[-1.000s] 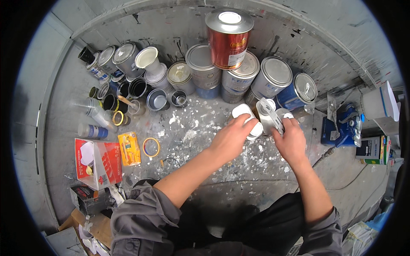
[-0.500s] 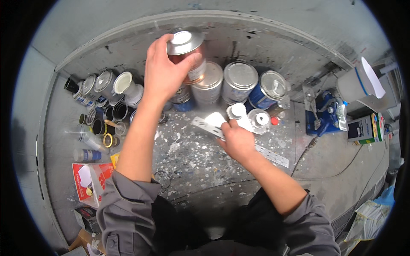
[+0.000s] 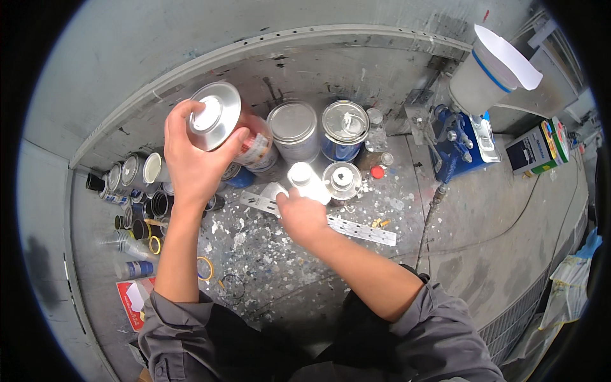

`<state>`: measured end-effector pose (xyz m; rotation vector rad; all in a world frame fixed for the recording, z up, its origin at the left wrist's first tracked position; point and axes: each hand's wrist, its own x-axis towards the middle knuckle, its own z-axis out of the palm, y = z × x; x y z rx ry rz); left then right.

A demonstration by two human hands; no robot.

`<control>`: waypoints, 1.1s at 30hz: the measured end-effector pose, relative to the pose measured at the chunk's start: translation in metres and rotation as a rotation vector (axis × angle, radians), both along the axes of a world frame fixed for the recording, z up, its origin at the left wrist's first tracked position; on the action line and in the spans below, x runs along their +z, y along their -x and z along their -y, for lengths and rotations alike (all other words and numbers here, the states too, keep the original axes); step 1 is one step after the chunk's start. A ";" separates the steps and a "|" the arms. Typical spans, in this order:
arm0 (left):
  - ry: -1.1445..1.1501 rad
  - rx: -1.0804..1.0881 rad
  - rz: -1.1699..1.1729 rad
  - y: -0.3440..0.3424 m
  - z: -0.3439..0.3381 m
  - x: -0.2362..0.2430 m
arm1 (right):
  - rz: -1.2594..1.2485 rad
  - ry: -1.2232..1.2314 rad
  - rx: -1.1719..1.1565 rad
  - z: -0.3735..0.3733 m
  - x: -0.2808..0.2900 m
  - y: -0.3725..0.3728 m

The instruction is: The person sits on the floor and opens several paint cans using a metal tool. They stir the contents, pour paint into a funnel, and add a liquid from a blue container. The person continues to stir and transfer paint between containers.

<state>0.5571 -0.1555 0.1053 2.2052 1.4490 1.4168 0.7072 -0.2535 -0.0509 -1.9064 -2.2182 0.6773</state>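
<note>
Since the earlier frame, the left hand (image 3: 194,159) has lifted the tall red-and-white metal can with a silver lid (image 3: 232,130) off the stacked tins and tilted it. Head view: its fingers wrap the can's top, above the paint-spattered grey workbench (image 3: 267,254). The right hand (image 3: 299,213) grips a small white plastic bottle (image 3: 309,181), just beside a small silver tin (image 3: 342,180) and over a perforated metal strip (image 3: 356,229).

Grey work sleeves (image 3: 191,318), pushed up.
</note>
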 end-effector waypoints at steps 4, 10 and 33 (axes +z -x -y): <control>0.139 -0.117 0.086 -0.060 -0.004 0.017 | -0.043 -0.041 -0.026 0.002 0.001 -0.002; -0.192 -0.107 -0.185 -0.124 -0.035 -0.017 | -0.043 -0.027 -0.007 0.006 0.014 -0.005; 0.208 -0.176 -0.241 -0.014 -0.029 0.034 | 0.083 0.048 -0.031 0.002 0.014 -0.020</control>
